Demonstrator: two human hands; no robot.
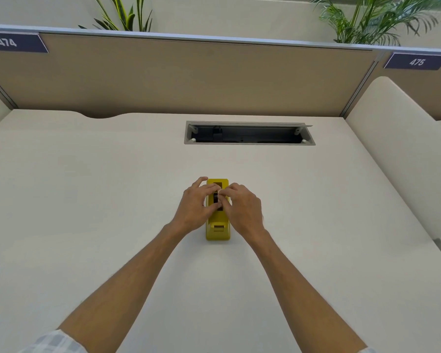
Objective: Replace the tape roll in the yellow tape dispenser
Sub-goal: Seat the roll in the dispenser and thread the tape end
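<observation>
The yellow tape dispenser (217, 231) stands lengthwise on the white desk (87, 200), its cutter end toward me. Both hands meet over its open middle slot. My left hand (194, 207) comes in from the left, fingers pinching a dark tape roll (215, 197) that sits in the slot. My right hand (242, 207) comes in from the right, fingertips on the same roll from the other side. Most of the roll is hidden by my fingers, so I cannot tell how deep it sits.
An open cable tray (248, 135) is cut into the desk behind the dispenser. A beige partition (189, 77) with labels 474 and 475 closes the back. A white divider (397, 154) borders the right side. Plants rise beyond the partition.
</observation>
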